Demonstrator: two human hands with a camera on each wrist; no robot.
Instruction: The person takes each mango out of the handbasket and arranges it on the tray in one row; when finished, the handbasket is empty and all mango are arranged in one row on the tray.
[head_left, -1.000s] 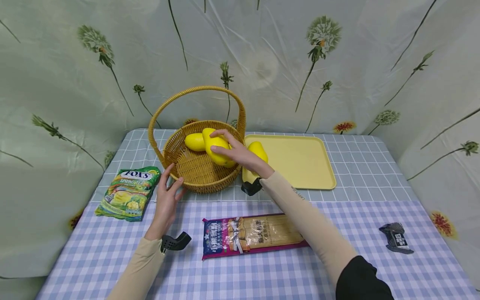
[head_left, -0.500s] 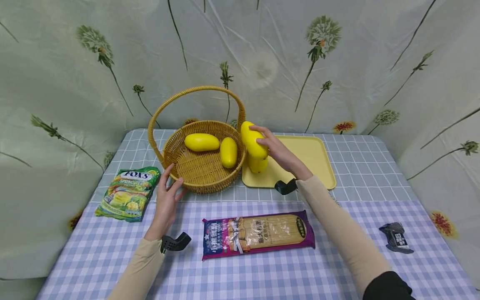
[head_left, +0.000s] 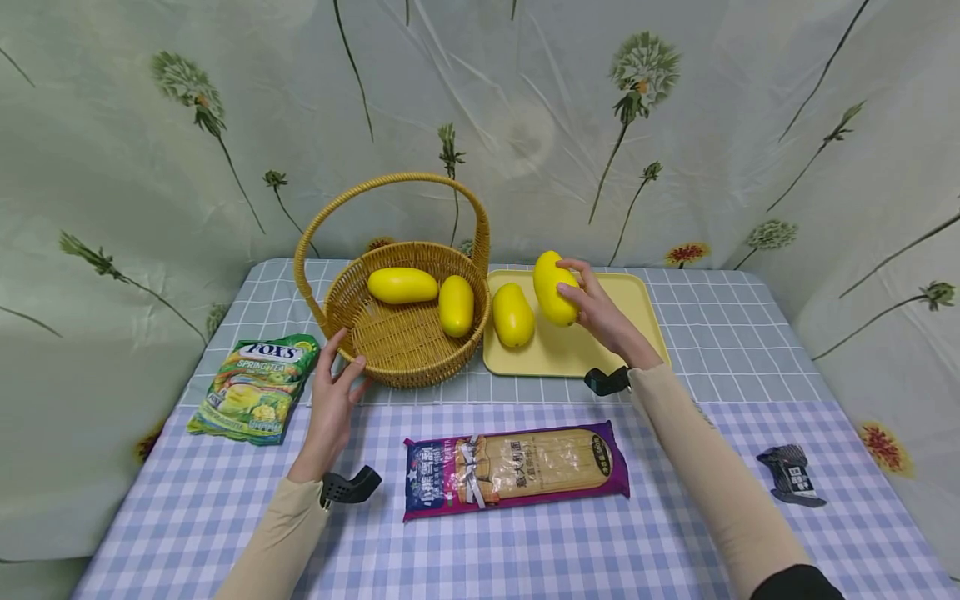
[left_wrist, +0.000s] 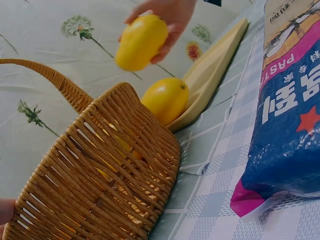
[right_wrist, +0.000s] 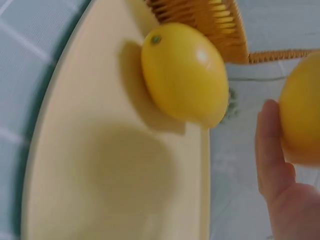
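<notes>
The right hand (head_left: 600, 312) has its fingers and thumb curled around a yellow fruit (head_left: 553, 290). The fruit is up in the air over the tray (head_left: 558, 354), not touching it. From the head view, its long way goes from the tray's back to its front; how much it tips, I cannot tell. The right hand is much nearer to the tray than the left hand (head_left: 330, 417). A second fruit (head_left: 513, 315) lies at the tray's left end, pointing about the same way. The basket (head_left: 420, 379) stands just left of the tray, with a third fruit (head_left: 402, 285) and a fourth fruit (head_left: 456, 306) inside. Farther left of the tray, the left hand's fingers are spread and touch the basket's side. The noodle pack (head_left: 517, 469) lies in front of the tray, and the sweets bag (head_left: 258, 387) far to its left.
</notes>
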